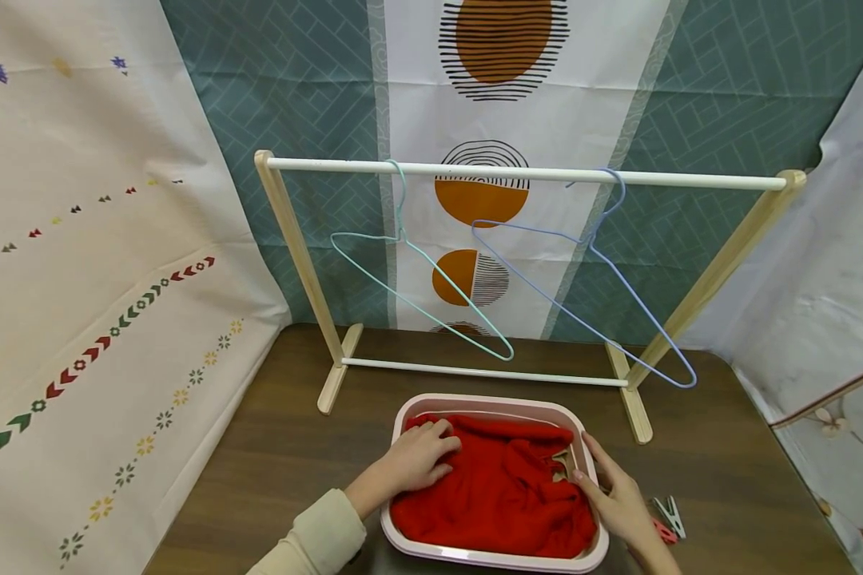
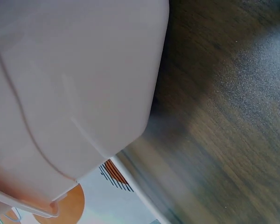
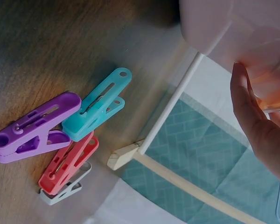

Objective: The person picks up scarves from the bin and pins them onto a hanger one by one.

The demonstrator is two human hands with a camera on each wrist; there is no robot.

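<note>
A pale pink plastic basin (image 1: 489,402) stands on the table, with a crumpled red cloth (image 1: 496,487) filling it. My left hand (image 1: 419,455) lies over the basin's left side and touches the red cloth with loosely bent fingers. On the right, my right hand (image 1: 614,491) grips the basin's rim, thumb on the inner side and fingers outside. A small beige patch (image 1: 561,465) shows beside the red cloth near that thumb. The left wrist view shows the outer wall of the basin (image 2: 84,70) but no hand. In the right wrist view, my fingers press against the basin (image 3: 214,23).
Behind the basin stands a wooden rack with a white top bar (image 1: 331,165). A mint hanger (image 1: 403,192) and a blue hanger (image 1: 622,190) hang from it. Purple (image 3: 37,126), teal (image 3: 95,107), red (image 3: 67,163) and whitish (image 3: 60,193) clothespins lie right of the basin.
</note>
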